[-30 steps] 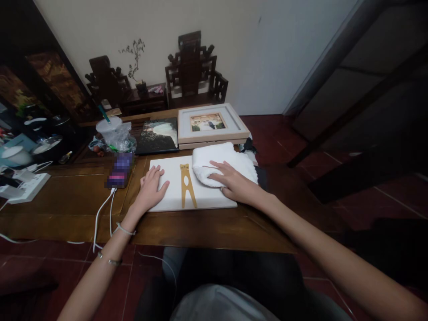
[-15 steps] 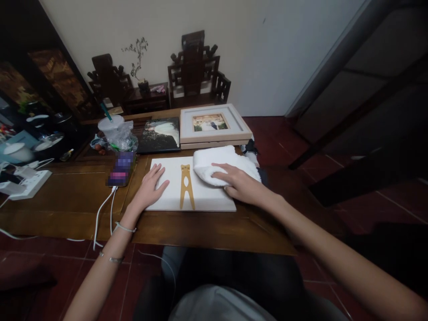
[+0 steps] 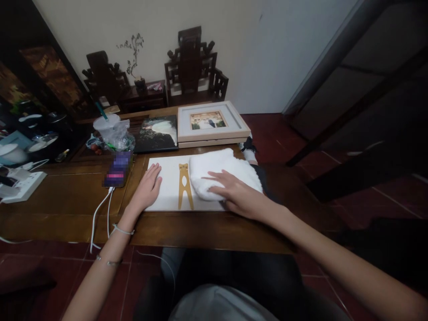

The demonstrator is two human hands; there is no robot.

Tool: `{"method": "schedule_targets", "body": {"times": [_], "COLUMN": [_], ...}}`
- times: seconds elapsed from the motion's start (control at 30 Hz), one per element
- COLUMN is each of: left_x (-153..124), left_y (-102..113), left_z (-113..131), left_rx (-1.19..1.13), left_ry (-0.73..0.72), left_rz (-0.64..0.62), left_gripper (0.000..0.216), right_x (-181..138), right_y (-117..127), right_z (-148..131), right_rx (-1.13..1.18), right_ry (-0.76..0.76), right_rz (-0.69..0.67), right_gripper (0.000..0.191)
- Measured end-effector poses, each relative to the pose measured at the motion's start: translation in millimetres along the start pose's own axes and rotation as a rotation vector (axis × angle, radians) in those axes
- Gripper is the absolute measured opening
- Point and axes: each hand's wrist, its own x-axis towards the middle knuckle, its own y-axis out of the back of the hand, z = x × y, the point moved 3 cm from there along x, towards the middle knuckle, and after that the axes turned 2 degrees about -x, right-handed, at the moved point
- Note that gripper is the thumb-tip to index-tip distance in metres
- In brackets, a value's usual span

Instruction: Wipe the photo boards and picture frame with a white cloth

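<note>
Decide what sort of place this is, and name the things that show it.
Probably a home living room: carved wooden chairs against the wall, a framed photo on the wooden table.

Bare table (image 3: 63, 196) left of left hand (image 3: 147, 189); phone (image 3: 117, 169) just beside it. Frames (image 3: 214, 136) block beyond right hand (image 3: 236, 196); open floor (image 3: 284, 147) to its right.

The fluffy white towel (image 3: 219, 166) hides the right part of the flat white board (image 3: 169, 194). The screen of the dark phone (image 3: 117, 169) is blurred.
</note>
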Motion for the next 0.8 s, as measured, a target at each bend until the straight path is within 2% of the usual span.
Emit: {"method": "schedule_targets", "body": {"times": [0.13, 0.27, 0.4, 0.6, 0.7, 0.8], "left_x": [0, 0, 0, 0, 1, 1], "left_y": [0, 1, 1, 0, -1, -2], "left_z": [1, 0, -1, -5, -8, -9], "left_rx": [0.005, 0.006, -0.004, -0.024, -0.028, -0.029], "left_ry": [-0.013, -0.017, -0.004, -0.041, -0.054, -0.052], "left_rz": [0.003, 0.01, 0.028, 0.05, 0.057, 0.062], "left_gripper": [0.053, 0.051, 0.05, 0.049, 0.048, 0.049], "right_x": [-26, -14, 23, 71, 83, 84], "right_y": [19, 35, 40, 38, 36, 33], "right_z": [-37, -44, -13, 44, 56, 54], "right_rx": [0.063, 0.078, 0.046, 0.0, 0.007, 0.0], "right_ry": [0.042, -0.026, -0.067, -0.048, -0.058, -0.102], "right_rz": [-0.008, -0.08, -0.133, -0.123, -0.128, -0.122], "right_gripper": [0.059, 0.056, 0.051, 0.046, 0.042, 0.045]}}
